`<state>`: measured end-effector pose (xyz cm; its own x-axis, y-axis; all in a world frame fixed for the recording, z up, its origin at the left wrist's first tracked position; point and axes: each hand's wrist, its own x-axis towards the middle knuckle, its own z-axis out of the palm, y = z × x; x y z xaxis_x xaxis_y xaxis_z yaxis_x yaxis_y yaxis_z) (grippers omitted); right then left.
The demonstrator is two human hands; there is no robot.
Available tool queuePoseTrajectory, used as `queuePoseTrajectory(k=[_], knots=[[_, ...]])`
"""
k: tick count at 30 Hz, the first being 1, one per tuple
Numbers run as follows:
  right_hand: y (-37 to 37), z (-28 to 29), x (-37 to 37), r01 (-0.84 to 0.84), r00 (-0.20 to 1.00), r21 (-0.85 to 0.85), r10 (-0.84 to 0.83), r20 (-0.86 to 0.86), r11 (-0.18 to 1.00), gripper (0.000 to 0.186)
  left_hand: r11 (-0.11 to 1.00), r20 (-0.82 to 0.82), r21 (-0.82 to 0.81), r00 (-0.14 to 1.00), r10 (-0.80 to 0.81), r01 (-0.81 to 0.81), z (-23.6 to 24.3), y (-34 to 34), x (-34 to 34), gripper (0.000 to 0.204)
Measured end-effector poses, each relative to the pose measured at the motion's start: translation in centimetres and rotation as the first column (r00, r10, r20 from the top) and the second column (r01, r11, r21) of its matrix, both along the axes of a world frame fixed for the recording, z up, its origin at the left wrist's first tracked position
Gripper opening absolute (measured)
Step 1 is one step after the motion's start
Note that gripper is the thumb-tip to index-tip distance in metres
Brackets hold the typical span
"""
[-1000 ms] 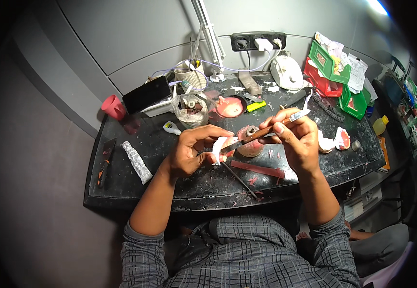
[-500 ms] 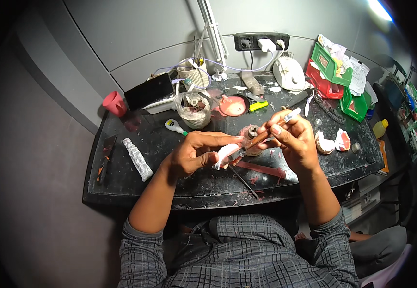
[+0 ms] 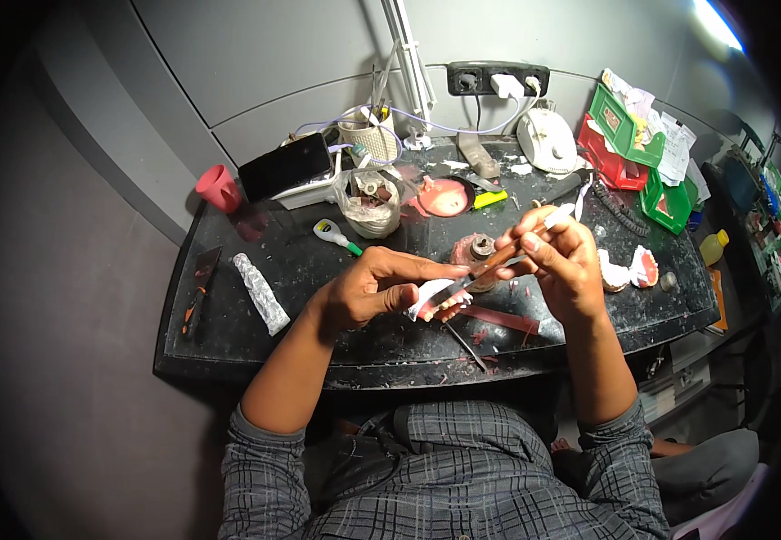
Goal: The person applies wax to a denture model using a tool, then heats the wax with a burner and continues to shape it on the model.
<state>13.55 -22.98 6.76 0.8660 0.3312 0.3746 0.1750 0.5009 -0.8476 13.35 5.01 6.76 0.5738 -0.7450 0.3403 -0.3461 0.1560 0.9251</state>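
Note:
Held between the thumb and fingers of my left hand (image 3: 371, 290) is a dental cast (image 3: 426, 307) of white plaster with pink wax and a row of teeth. My right hand (image 3: 567, 263) grips a wax knife (image 3: 502, 257) by its brown handle, slanting down to the left. Its metal blade lies over the cast, apparently touching it; the exact contact is hard to make out. Just behind the blade stands a small spirit burner (image 3: 481, 245) with a metal top, partly hidden by my right fingers. Below the hands lie a pink wax strip (image 3: 509, 321) and a thin metal instrument (image 3: 468, 347).
Another dental cast (image 3: 644, 267) sits at the right. Toward the back are a pan of pink wax (image 3: 444, 197), a bag-lined container (image 3: 369, 216), a phone (image 3: 284, 167) and a red cup (image 3: 219, 188). A foil-like roll (image 3: 261, 295) lies at the left.
The cast has turned in my left hand, so its teeth show more. The knife's blade now lies more plainly across it. The whole view has shifted slightly.

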Motion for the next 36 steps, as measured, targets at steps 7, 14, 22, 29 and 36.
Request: queuePoseTrajectory(k=[7, 14, 22, 29, 36], knots=[[0.9, 0.1, -0.5, -0.1, 0.995, 0.049, 0.1, 0.013, 0.994, 0.015, 0.999, 0.021, -0.035, 0.999, 0.025, -0.025, -1.7, 0.4, 0.5, 0.065], [-0.1, -0.1, -0.4, -0.032, 0.999, 0.016, 0.031, 0.03, 0.999, 0.014, 0.999, -0.044, 0.024, 0.999, 0.023, -0.022, -0.8, -0.4, 0.1, 0.073], [0.2, -0.9, 0.1, -0.037, 0.999, -0.013, 0.037, -0.017, 0.999, 0.016, 0.999, -0.112, -0.052, 0.994, 0.007, -0.013, -1.8, -0.4, -0.3, 0.074], [0.2, -1.1, 0.1, -0.051, 0.999, -0.032, 0.05, -0.01, 0.998, 0.016, 0.998, -0.034, -0.036, 0.998, 0.049, -0.051, -0.6, -0.6, -0.5, 0.069], [-1.2, -0.7, 0.8, -0.019, 0.997, -0.056, 0.015, -0.072, 0.998, 0.02, 1.0, -0.032, -0.006, 0.999, -0.024, 0.024, -0.8, -0.3, 0.0, 0.054]])
